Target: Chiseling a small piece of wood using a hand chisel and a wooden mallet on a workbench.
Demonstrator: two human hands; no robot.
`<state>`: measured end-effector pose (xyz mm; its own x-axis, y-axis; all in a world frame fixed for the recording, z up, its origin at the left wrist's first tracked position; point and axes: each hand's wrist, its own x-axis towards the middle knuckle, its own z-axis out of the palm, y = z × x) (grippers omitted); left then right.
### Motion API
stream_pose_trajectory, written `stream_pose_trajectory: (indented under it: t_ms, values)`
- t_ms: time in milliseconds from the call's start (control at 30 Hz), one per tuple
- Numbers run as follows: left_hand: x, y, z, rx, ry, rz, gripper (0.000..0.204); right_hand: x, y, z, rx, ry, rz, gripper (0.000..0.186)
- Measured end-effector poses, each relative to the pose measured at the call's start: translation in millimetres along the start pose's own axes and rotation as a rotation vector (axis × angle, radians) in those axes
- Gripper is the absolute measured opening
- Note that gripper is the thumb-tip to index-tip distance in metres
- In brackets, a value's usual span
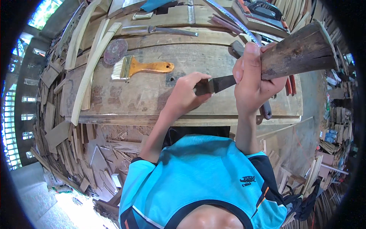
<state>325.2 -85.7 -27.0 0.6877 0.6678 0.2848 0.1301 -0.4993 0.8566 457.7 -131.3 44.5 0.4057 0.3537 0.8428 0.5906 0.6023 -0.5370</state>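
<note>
My right hand [253, 78] is wrapped round a chisel-like tool, at its thick, rough wooden handle [299, 53] that flares at the right end. From that fist a dark, flat metal blade [224, 83] runs left. My left hand [187, 91] closes thumb and fingers on the dark end of it; whether this is the blade itself or a separate piece, I cannot tell. Both hands are above the near part of a wooden workbench [133, 103]. Left of them on the bench lies a flat paintbrush [146, 67] with white bristles and an orange-brown handle.
A round reddish disc [116, 51] and a long wooden-handled chisel [160, 30] lie farther back. Curved wood strips [91, 72] overhang the bench's left edge. A blue-white metal strip [232, 19] and a dark-handled tool [263, 10] are at the back right. Wood scraps [57, 129] crowd the left floor.
</note>
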Motion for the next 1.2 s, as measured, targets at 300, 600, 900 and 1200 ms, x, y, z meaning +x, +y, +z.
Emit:
stream_pose_trajectory:
  t_ms: [300,600,900,1200]
  values:
    - [26.8,11.9,12.4,-0.002,0.022,0.266,0.038,-2.5,-0.4,0.1,0.037,0.055,0.068,0.015]
    - [41.6,-1.7,39.9,-0.218,-0.045,0.291,0.024,-3.1,-2.8,-3.0,0.036,0.043,0.146,0.014]
    - [41.1,-4.5,47.6,-0.324,0.063,0.341,0.021,5.5,-15.1,-20.4,0.016,-0.184,0.122,0.023]
    - [38.0,-2.7,44.3,-0.174,0.052,0.269,0.019,-22.0,28.9,-104.6,-0.994,-0.706,0.705,0.043]
